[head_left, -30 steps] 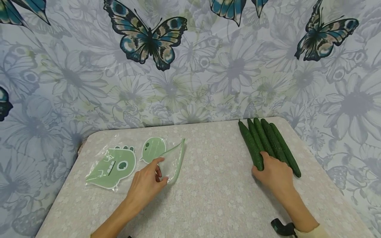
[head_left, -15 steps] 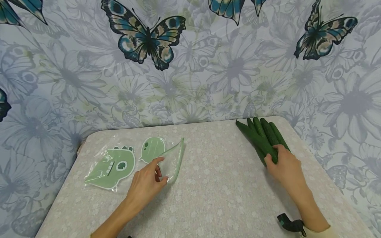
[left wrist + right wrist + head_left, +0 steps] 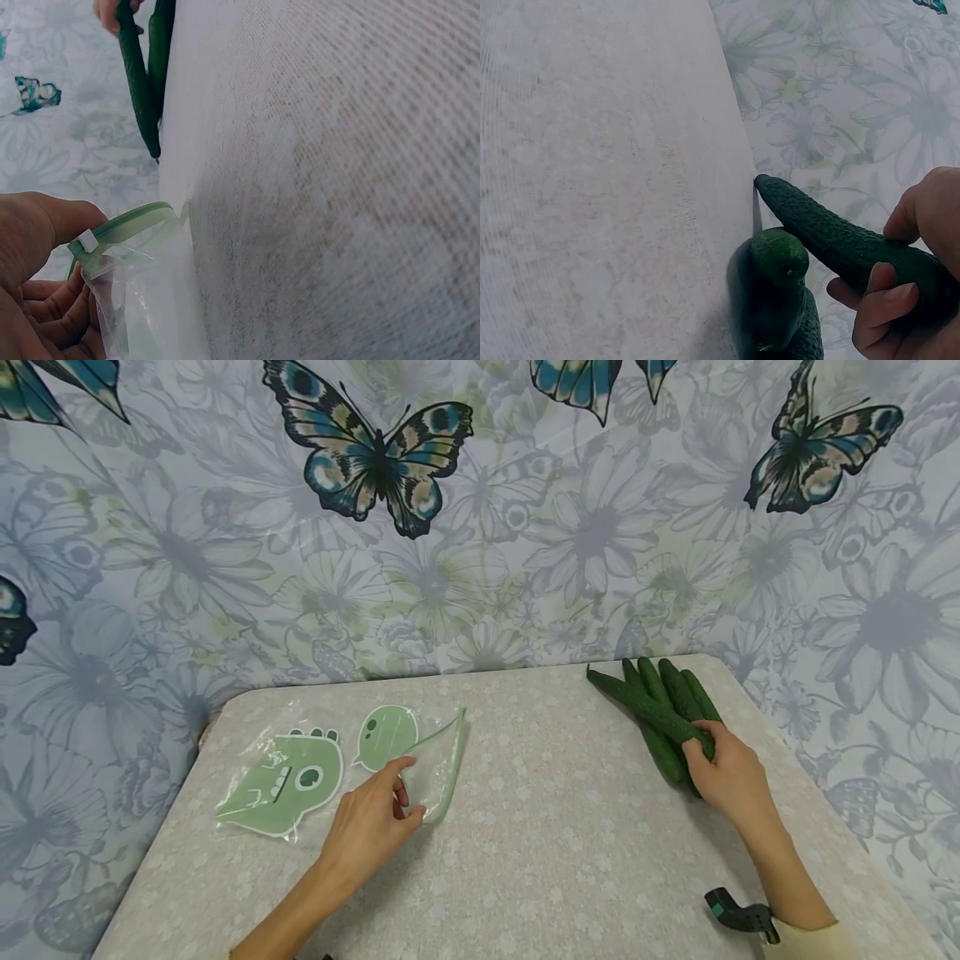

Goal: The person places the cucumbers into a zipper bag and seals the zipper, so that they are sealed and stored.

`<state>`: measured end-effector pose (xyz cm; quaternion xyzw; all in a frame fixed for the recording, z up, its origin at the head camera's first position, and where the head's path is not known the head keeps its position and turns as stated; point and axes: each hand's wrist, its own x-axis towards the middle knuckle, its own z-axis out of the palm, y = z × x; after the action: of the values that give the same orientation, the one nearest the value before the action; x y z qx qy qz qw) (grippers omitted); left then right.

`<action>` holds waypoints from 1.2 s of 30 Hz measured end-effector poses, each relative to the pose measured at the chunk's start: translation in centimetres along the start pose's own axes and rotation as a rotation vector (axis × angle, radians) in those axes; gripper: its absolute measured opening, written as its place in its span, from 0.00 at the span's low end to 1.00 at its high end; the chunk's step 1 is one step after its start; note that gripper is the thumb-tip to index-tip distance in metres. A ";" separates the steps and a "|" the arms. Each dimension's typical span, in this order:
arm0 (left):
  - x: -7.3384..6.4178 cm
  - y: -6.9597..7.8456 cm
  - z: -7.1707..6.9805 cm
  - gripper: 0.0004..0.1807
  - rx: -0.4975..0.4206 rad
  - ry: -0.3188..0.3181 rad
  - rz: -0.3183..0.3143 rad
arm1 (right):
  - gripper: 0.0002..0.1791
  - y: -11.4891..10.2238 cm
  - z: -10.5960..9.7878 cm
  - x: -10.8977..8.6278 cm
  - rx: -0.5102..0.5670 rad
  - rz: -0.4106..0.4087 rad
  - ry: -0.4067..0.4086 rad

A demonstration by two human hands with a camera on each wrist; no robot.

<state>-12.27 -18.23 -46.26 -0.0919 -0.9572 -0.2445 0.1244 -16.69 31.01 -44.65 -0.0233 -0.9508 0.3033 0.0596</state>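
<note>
My left hand (image 3: 367,814) pinches the open-end edge of a clear zip bag (image 3: 438,768) lying at the left of the table. Green cartoon shapes are printed on the bag. In the left wrist view, thumb and fingers grip its green zip strip (image 3: 139,221) beside a white slider (image 3: 88,240). At the right, my right hand (image 3: 731,777) holds a cucumber (image 3: 648,706) by its near end. This cucumber slants across several others (image 3: 662,758) lying side by side. The right wrist view shows the held cucumber (image 3: 817,225) raised at the hand's end, with thumb and fingers around it.
A pale patterned cloth covers the table (image 3: 540,827). Its far edge meets a wall hanging (image 3: 495,568) printed with flowers and butterflies. A black wrist device (image 3: 738,914) sits by the right forearm.
My right hand has taken hold of the leftmost cucumber and swung its near end up and to the right, across the others. The left hand and the bag have stayed put.
</note>
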 end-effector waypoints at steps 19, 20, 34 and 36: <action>0.2 0.0 -0.1 0.37 -0.002 0.014 0.015 | 0.26 0.1 0.1 -0.6 0.005 -0.028 0.097; 0.2 0.0 -0.1 0.37 -0.002 0.016 0.017 | 0.26 0.1 0.1 -0.7 0.004 -0.030 0.096; 0.3 0.0 0.1 0.37 -0.005 0.020 0.026 | 0.21 -0.9 0.2 -2.3 0.076 -0.142 0.070; 0.3 0.0 0.1 0.36 -0.008 0.018 0.025 | 0.21 -1.0 0.4 -2.4 0.083 -0.167 0.072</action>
<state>-12.57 -18.13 -46.28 -0.1022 -0.9539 -0.2475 0.1356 -14.33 29.83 -44.61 0.0475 -0.9334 0.3351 0.1194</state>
